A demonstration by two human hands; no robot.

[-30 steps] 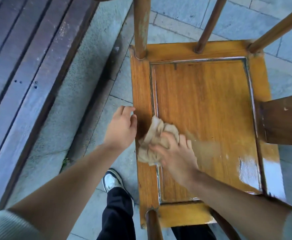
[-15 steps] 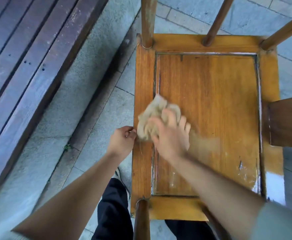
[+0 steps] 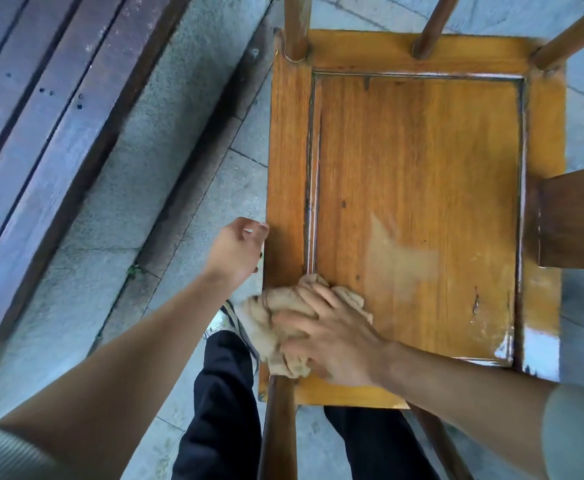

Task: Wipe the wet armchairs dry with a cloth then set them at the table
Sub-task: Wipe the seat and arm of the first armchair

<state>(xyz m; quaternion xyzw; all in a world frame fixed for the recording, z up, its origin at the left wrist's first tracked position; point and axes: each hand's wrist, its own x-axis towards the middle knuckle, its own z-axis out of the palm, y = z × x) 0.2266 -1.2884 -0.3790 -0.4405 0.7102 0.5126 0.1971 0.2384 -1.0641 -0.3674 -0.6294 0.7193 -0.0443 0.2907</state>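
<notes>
A: Where is the armchair (image 3: 418, 202), and what lies on it?

B: Its amber wooden seat fills the right of the head view, standing on grey paving (image 3: 186, 188) beside a dark plank bench (image 3: 37, 109). A crumpled beige cloth (image 3: 276, 327) rests on the seat's near left corner, overhanging the left edge.

A: How do the hands sit?

B: The right hand (image 3: 332, 341) lies flat on the cloth, fingers spread and pressing it down rather than closed round it. The left hand (image 3: 237, 252) is at the seat's left edge, fingers loosely curled; whether it grips the rim cannot be told.

A: Any moisture showing?

B: A glossy wet patch (image 3: 540, 351) shines at the near right corner, and a dull smear (image 3: 401, 258) marks the middle panel.
</notes>
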